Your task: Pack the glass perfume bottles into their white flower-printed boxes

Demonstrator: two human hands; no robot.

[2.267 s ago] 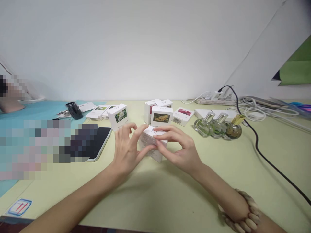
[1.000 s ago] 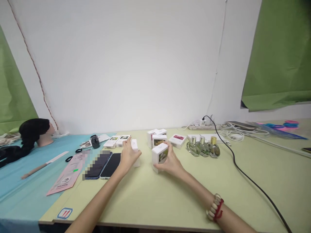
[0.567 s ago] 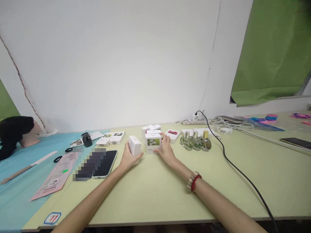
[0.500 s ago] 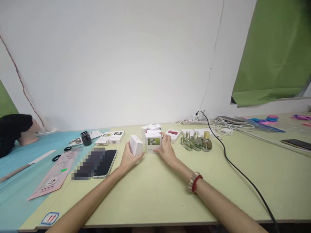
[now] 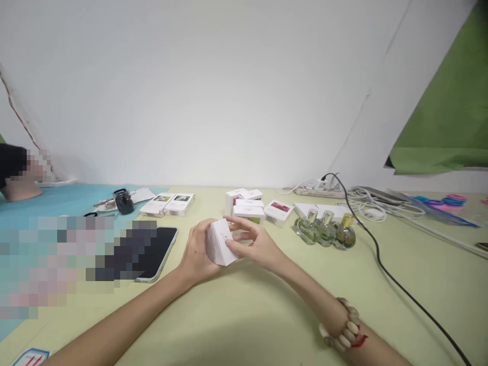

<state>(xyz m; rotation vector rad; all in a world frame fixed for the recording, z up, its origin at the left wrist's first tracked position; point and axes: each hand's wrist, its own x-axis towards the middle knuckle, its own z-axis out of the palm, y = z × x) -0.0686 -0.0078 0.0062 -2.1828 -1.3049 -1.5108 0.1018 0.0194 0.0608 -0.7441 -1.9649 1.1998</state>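
Note:
Near the middle of the table, a small white box (image 5: pixel 218 246) is gripped by my left hand (image 5: pixel 194 251), its fingers wrapped round the left side. The box is tilted, with small dark print on the side facing right. My right hand (image 5: pixel 261 244) holds the box's right side, thumb against the printed side and fingers at its far edge. Just behind my hands stands a group of white boxes (image 5: pixel 248 210), one showing a green picture partly. Beside them lies a white box with a red picture (image 5: pixel 279 209).
Three glass bottles (image 5: pixel 326 231) stand at the right, near a black cable (image 5: pixel 377 254). A power strip (image 5: pixel 318 190) and tangled white cords lie by the wall. At left are a phone (image 5: pixel 162 251), two flat boxes (image 5: pixel 168 205) and a dark jar (image 5: pixel 123 202).
My right hand has left the green-picture box among the group and moved onto the box in my left hand. That box has come nearer and turned. The view has shifted slightly.

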